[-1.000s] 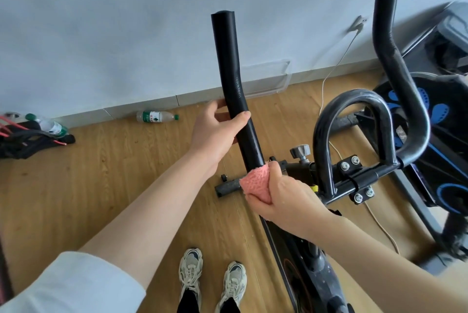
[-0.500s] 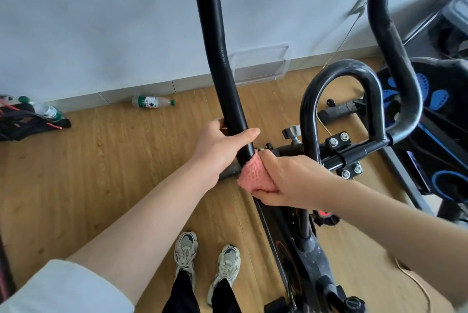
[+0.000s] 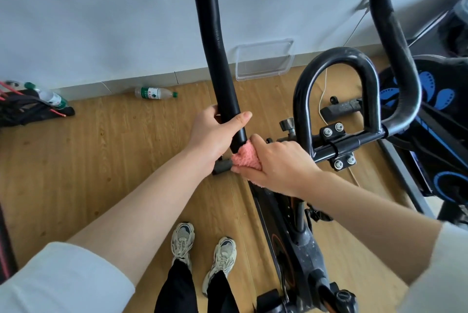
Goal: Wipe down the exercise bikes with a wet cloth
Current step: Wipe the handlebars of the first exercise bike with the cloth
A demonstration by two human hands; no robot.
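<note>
A black exercise bike (image 3: 301,241) stands in front of me with a long padded left handlebar (image 3: 211,34) reaching up out of the frame. My left hand (image 3: 214,135) grips this bar near its lower end. Just below it, my right hand (image 3: 276,165) holds a pink cloth (image 3: 247,158) wrapped around the base of the same bar. A curved centre loop handle (image 3: 334,59) and the right handlebar (image 3: 390,34) rise to the right.
A second bike with blue markings (image 3: 440,100) stands at the right. A plastic bottle (image 3: 154,93) lies by the wall, a clear tray (image 3: 264,59) leans on the skirting, a white cable (image 3: 323,100) trails on the wooden floor, and black gear with a bottle (image 3: 30,107) sits at left. My shoes (image 3: 202,249) are below.
My left hand has slid down the handlebar toward the cloth. The view has moved closer, so the bar's top end has left the frame. My right hand keeps the cloth at the bar's base.
</note>
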